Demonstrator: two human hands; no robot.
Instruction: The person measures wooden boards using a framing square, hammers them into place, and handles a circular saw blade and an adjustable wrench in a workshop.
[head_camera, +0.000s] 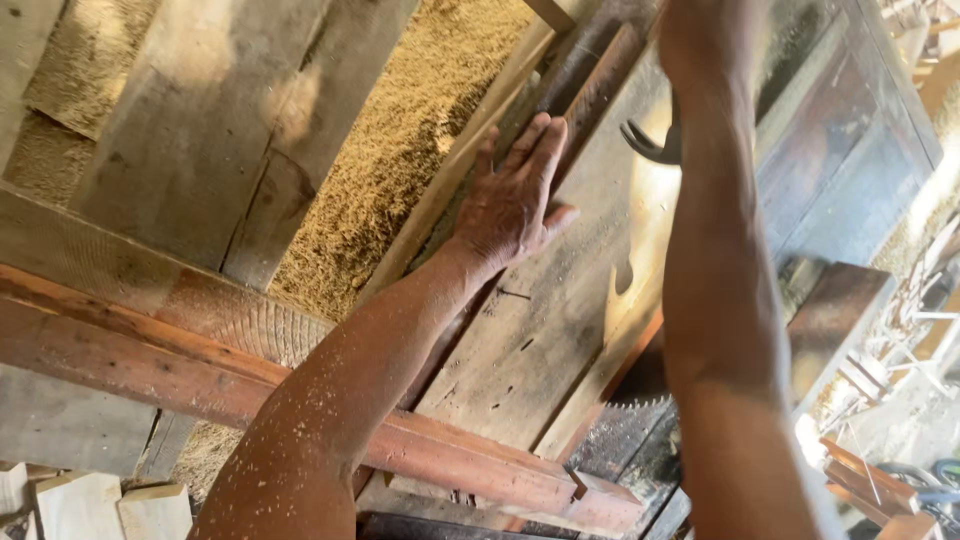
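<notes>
My left hand (515, 195) lies flat, palm down, on a wide grey wooden plank (540, 330) that runs up the middle of the view; its fingers are stretched out and hold nothing. My forearm is dusted with sawdust. My right arm reaches up along the plank's right side. My right hand (700, 35) is at the top edge, blurred and partly cut off, so its grip is unclear. A dark curved hook-like piece (648, 145) shows beside the right wrist. A toothed circular saw blade (625, 425) rises just right of the plank's near end.
A reddish timber beam (150, 350) crosses below my left arm. Sawdust (400, 150) lies piled to the left of the plank, between rough boards (230, 110). A dark metal saw table (850, 140) sits to the right. Cut pale wood blocks (90, 505) lie at the bottom left.
</notes>
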